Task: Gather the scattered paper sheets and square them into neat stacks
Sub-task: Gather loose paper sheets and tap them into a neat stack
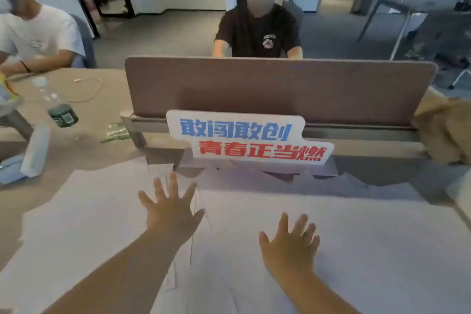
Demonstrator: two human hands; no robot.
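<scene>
Light was soft, even & moderately bright, the whole frame was slightly blurred, the paper sheets [356, 250] were washed to pale lilac w/ little detail, a dim shadow lay on the divider panel [344, 89] above the sign [249, 137], & fisheye distortion bent the edges, w/ the bg room smeared.

matt white paper sheets [356, 237], clear plastic bottle [54, 99], cloth-covered divider [280, 89]

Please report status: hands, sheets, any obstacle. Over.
Both open: left hand, right hand, fingers spread, over the sheets; contact unclear. Sheets scattered, overlapping, no stack yet. A sign stands at their far edge.
</scene>
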